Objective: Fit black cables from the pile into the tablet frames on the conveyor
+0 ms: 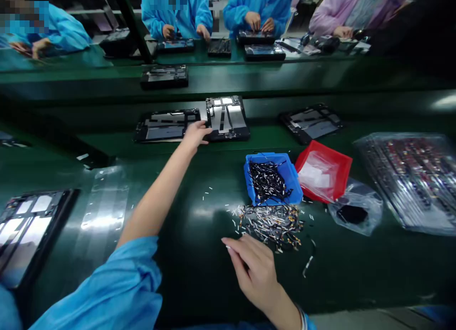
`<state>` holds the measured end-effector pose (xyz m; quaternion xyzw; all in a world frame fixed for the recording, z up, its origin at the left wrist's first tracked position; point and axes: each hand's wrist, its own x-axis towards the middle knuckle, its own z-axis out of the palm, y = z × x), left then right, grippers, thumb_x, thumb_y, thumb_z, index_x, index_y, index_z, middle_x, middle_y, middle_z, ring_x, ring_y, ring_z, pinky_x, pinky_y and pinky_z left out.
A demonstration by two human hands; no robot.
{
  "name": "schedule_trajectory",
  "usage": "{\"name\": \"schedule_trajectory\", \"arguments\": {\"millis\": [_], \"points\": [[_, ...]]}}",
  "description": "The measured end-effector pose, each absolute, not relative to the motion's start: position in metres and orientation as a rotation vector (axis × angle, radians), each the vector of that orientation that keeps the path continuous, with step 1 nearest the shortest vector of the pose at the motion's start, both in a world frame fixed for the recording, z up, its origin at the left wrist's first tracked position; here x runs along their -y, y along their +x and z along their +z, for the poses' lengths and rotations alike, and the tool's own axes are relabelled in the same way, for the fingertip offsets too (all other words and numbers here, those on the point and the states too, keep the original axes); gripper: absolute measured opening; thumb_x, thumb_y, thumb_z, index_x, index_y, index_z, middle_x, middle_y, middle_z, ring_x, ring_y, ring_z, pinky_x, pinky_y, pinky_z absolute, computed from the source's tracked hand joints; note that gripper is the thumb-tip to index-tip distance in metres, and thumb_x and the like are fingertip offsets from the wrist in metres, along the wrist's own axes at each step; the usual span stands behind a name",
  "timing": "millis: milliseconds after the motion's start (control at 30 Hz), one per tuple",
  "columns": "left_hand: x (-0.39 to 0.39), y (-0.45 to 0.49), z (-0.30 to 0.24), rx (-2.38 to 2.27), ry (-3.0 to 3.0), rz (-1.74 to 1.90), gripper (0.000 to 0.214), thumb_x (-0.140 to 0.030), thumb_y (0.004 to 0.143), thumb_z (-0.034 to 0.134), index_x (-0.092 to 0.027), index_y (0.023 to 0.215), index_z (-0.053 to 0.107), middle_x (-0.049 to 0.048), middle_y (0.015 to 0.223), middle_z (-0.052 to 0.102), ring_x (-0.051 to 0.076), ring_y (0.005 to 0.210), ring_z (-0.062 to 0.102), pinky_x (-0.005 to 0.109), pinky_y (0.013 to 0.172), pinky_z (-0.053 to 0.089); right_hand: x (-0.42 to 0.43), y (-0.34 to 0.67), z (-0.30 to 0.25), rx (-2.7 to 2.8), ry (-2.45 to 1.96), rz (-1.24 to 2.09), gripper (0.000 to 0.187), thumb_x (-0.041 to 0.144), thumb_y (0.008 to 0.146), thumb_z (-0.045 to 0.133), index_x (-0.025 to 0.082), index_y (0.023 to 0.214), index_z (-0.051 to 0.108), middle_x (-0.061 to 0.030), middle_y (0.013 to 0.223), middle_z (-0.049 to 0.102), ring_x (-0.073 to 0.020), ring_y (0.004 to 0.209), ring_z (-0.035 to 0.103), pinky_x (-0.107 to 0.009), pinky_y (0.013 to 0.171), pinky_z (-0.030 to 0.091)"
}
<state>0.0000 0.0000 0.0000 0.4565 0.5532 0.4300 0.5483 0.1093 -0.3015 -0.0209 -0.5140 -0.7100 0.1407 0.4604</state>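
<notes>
My left hand (195, 134) is stretched far forward with its fingers apart, at the gap between two opened tablets. Its fingertips reach the left edge of the upright-lying tablet (230, 118); whether they touch it I cannot tell. The other tablet (167, 125) lies partly behind the hand. Nearer to me, my right hand (254, 266) is closed in a pinch, with a tiny white strip (228, 247) between thumb and forefinger. Just beyond it lies a loose heap of short cables (272, 223) in black, white and gold. A single cable (309, 258) lies to its right.
Behind the heap stands a blue bin (295, 180) of black cables, beside a red bin (342, 170) holding clear plastic. Bagged parts (413, 178) lie at right. More tablets (311, 121) (33, 225) lie around. A dark post (89, 151) rises at left. Several co-workers sit opposite.
</notes>
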Motion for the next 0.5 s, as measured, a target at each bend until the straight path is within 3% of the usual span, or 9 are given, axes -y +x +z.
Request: {"name": "schedule_trajectory", "arguments": {"millis": [133,200,267,300,433,500], "points": [[-0.003,-0.069,0.010,-1.661,1.306,1.208,0.029,-0.007,0.078,0.060,-0.014,0.105,0.063,0.0067,0.115,0.065,0.023,0.115,0.057,0.040,0.100,0.047,0.304,0.110,-0.017,1.766,-1.244,0.403,0.021,0.006,0.088,0.051,0.016,0.099,0.066,-0.0023,0.068,0.067,-0.0125,0.059,0.057,-0.027,0.054,0.047],[-0.007,-0.106,0.012,-1.893,1.321,1.295,0.044,-0.004,0.075,0.063,-0.016,0.117,0.055,0.0042,0.136,0.052,0.024,0.136,0.035,0.046,0.117,0.024,0.305,0.110,-0.016,1.780,-1.235,0.409,0.021,0.007,0.088,0.051,0.015,0.099,0.066,-0.0024,0.067,0.066,-0.0122,0.059,0.057,-0.027,0.053,0.047],[-0.012,-0.135,0.009,-2.060,1.225,1.288,0.057,-0.003,0.069,0.071,-0.015,0.120,0.050,0.0047,0.145,0.042,0.030,0.144,0.015,0.054,0.119,0.003,0.305,0.111,-0.016,1.777,-1.246,0.402,0.021,0.007,0.088,0.051,0.015,0.100,0.066,-0.0024,0.067,0.066,-0.0122,0.059,0.058,-0.027,0.055,0.048],[-0.015,-0.146,0.007,-2.117,1.157,1.269,0.056,-0.004,0.067,0.074,-0.013,0.117,0.049,0.0058,0.144,0.043,0.032,0.144,0.014,0.057,0.118,0.000,0.305,0.112,-0.015,1.772,-1.261,0.401,0.021,0.007,0.088,0.051,0.015,0.100,0.067,-0.0024,0.068,0.066,-0.0123,0.060,0.059,-0.027,0.056,0.049],[-0.021,-0.165,0.000,-2.178,0.913,1.220,0.038,-0.018,0.073,0.076,-0.010,0.099,0.050,0.0049,0.119,0.060,0.029,0.125,0.047,0.057,0.112,0.029,0.304,0.113,-0.013,1.772,-1.304,0.413,0.021,0.007,0.087,0.051,0.014,0.099,0.067,-0.0025,0.067,0.066,-0.0125,0.060,0.059,-0.028,0.058,0.051],[-0.021,-0.164,0.002,-2.158,0.863,1.200,0.039,-0.023,0.072,0.079,-0.011,0.094,0.049,0.0030,0.110,0.063,0.027,0.115,0.055,0.056,0.107,0.039,0.303,0.113,-0.013,1.780,-1.303,0.413,0.021,0.008,0.088,0.050,0.014,0.098,0.067,-0.0024,0.067,0.066,-0.0124,0.059,0.058,-0.027,0.056,0.050]]}}
